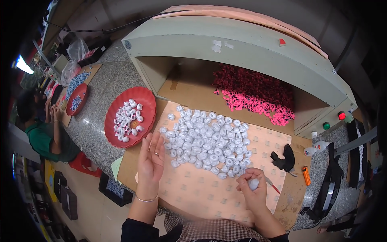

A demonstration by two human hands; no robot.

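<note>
White rounded piece [253, 184] sits pinched in the right hand [253, 189], at about five o'clock from the big heap of white pieces [205, 143]; its long axis and facing cannot be told, since curled fingers hide most of it. Thin red-tipped tool [271, 185] sticks out of that fist toward four o'clock. Left hand [151, 159] is spread open, palm showing, holding nothing, at eight o'clock of the heap and just below the red plate [147, 101] of white pieces.
</note>
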